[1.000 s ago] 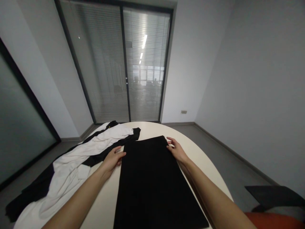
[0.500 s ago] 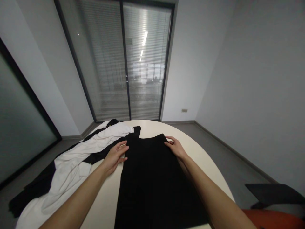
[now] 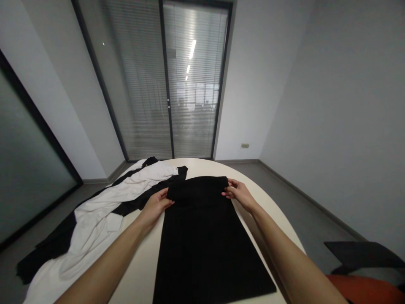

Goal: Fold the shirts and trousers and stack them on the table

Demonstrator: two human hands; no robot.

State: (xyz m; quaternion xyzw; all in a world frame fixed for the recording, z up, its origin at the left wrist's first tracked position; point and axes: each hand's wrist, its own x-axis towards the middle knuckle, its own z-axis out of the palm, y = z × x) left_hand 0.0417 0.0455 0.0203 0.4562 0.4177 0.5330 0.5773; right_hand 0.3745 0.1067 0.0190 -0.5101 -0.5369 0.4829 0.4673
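Fingers (image 3: 169, 202) of the left hand (image 3: 155, 207) were closed on the left side of the black cloth (image 3: 202, 249), near its far end; the right hand (image 3: 242, 195) pinched the opposite side at about the same level. Gripping both sides probably kept that far end spread evenly, its edge bowing only slightly. The cloth lay lengthwise in front of the person, on the white table (image 3: 144, 261), within reach of both arms. Left of the cloth, a white garment (image 3: 104, 211) and dark clothes (image 3: 136, 202) lay heaped, perhaps put there to give it room; where black met black was unclear. Right of the cloth, beyond the table, stood a chair (image 3: 363, 291).
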